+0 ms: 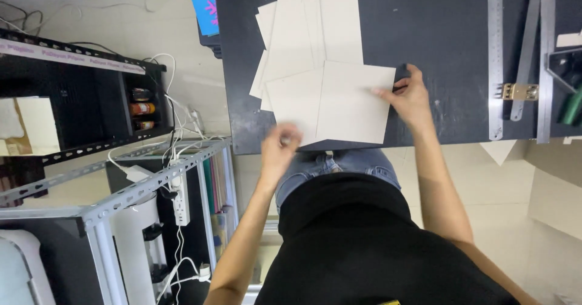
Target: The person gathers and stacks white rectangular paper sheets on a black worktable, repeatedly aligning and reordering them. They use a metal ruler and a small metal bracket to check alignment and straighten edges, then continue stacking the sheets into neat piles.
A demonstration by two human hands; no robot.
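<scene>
At the centre of the frame, the left hand (pixel 280 144) pinches the near corner of a pale square card (pixel 351 102) on the black bench (pixel 436 32), the right hand (pixel 409 96) pressing its far edge flat, steadying it atop overlapping cards (pixel 297 35).

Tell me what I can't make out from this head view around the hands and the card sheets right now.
- Left hand: motion-blurred, so its grip on the top card sheet cannot be told.
- Right hand: a dark object lies under its fingers, mostly covered.
- Card stack: cut off by the top edge; the sheets overlap, so no count.
- Steel ruler: markings too small to read.
</scene>
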